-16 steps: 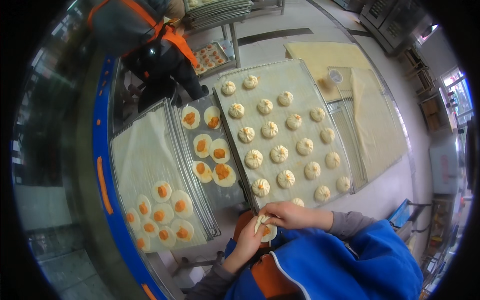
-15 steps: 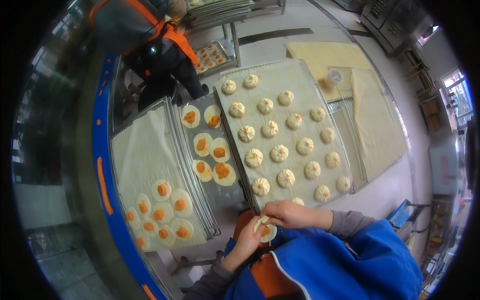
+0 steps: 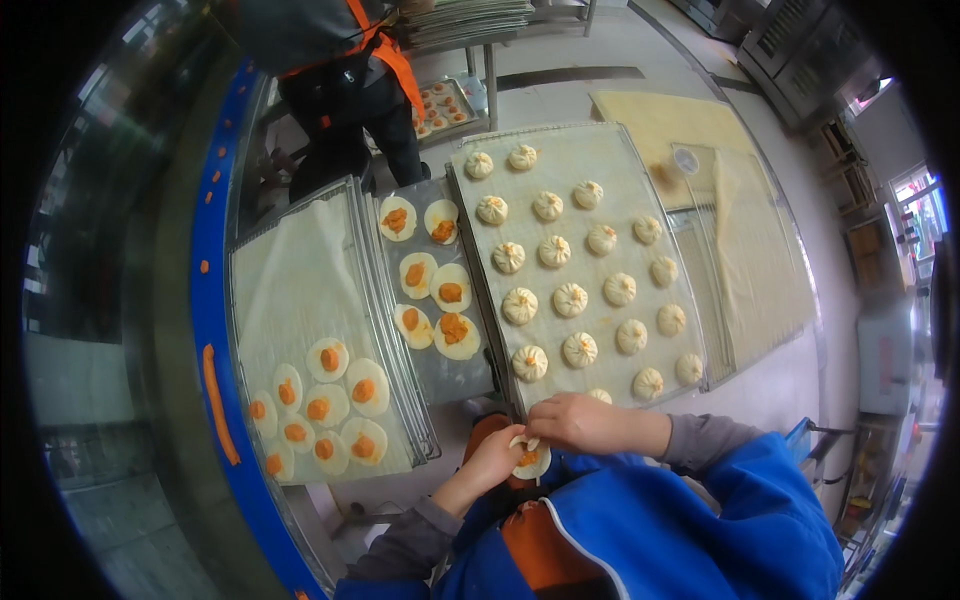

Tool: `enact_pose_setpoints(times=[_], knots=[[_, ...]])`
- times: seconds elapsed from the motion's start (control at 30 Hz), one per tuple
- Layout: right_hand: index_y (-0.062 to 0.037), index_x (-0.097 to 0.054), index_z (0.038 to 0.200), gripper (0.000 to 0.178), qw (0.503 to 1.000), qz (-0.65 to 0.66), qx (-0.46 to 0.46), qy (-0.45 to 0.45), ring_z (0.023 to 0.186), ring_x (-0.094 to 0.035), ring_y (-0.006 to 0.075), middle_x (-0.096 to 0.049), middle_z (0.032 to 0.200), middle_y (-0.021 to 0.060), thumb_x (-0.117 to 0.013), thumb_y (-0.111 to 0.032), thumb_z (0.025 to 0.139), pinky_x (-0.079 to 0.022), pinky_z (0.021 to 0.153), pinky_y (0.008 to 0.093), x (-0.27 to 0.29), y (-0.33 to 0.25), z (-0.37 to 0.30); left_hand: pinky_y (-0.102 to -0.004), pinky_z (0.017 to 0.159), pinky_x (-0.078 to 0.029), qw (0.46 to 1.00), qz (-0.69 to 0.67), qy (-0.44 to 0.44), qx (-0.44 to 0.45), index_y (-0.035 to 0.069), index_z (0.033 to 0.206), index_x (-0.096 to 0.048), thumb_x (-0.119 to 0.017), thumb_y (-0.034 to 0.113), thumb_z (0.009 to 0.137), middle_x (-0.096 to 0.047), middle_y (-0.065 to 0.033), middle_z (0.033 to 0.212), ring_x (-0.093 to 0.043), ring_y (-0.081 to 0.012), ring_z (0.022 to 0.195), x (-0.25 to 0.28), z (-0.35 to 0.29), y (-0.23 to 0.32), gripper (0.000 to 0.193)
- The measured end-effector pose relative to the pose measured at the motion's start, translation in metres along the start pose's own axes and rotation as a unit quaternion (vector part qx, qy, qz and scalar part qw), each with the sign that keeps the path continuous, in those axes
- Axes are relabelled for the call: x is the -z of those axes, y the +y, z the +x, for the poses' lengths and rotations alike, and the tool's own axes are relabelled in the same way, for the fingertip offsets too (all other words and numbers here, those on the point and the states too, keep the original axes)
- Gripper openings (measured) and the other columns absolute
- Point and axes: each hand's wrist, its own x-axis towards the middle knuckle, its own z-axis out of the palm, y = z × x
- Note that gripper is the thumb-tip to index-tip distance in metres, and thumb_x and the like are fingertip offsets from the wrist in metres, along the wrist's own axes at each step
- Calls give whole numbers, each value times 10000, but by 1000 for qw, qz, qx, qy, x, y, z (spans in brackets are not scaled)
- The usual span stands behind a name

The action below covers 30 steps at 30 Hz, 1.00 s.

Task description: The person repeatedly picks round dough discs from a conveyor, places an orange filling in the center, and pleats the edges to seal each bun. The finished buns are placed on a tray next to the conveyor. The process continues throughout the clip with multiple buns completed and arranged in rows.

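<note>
A round dough wrapper point(image 3: 538, 466) with orange filling is held close to my body, at the near edge of the bun tray. My left hand point(image 3: 487, 462) grips its left side with bent fingers. The fingers of my right hand point(image 3: 572, 420) pinch the wrapper's upper edge, where the dough is gathered. The fingertips of the right hand are partly hidden. Just beyond my hands, a lined tray point(image 3: 625, 208) carries rows of pleated buns point(image 3: 579, 350). Several flat wrappers with filling point(image 3: 457, 336) lie on a dark grey board point(image 3: 430, 375) to the left of it.
Further left, a lined rack point(image 3: 290, 260) holds more filled wrappers point(image 3: 327, 404) beside a blue belt point(image 3: 212, 300) with strips of orange filling. A co-worker in dark clothes point(image 3: 350, 100) stands at the far left. A clear cup point(image 3: 685, 160) sits on boards at the right.
The view has shifted slightly, and the trays appear a little further right. Both hands stay on the wrapper, whose gathered edge sits closer under my right fingers. The co-worker's posture has changed slightly.
</note>
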Motion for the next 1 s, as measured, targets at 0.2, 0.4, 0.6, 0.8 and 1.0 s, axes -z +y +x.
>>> enact_pose_setpoints(times=[0.2, 0.4, 0.6, 0.8, 1.0], knots=[[-5, -637, 1076, 222, 996, 54, -51, 55, 915, -619, 384, -590, 956, 189, -665, -101, 878, -518, 820, 463, 0, 5, 1, -367, 971, -532, 908, -418, -17, 12, 82, 1590, -247, -451, 109, 1084, -441, -115, 1506, -515, -263, 1333, 2, -10, 5, 547], [-15, -621, 1137, 266, 998, 11, -32, 56, 910, -636, 376, -606, 956, 179, -651, -111, 891, -528, 820, 458, 3, 7, -1, -355, 799, -596, 901, -433, 11, 29, 80, 1549, -318, -403, 140, 1103, -515, -130, 1409, -615, -208, 1154, -13, -23, 10, 458], [2, -605, 1168, 302, 999, -40, -14, 21, 948, -650, 387, -627, 985, 188, -632, -142, 904, -537, 830, 457, -9, 12, 1, -360, 694, -585, 887, -457, 56, 39, 79, 1512, -340, -367, 165, 1110, -572, -138, 1286, -657, -230, 988, -22, -17, -4, 412], [-1, -625, 1138, 247, 999, 4, -7, 43, 922, -651, 373, -631, 1005, 174, -656, -106, 917, -546, 796, 440, -12, 13, 2, -351, 681, -574, 863, -505, 15, 3, 56, 1481, -363, -348, 139, 1100, -583, -159, 1238, -663, -253, 964, -16, -16, -16, 390], [6, -630, 1087, 237, 996, -63, 58, 32, 923, -632, 377, -611, 955, 180, -632, -130, 894, -532, 811, 441, -3, 9, 10, -329, 657, -565, 868, -492, 29, 64, 46, 1469, -373, -350, 133, 1095, -609, -146, 1180, -667, -228, 907, -9, -15, -10, 385]])
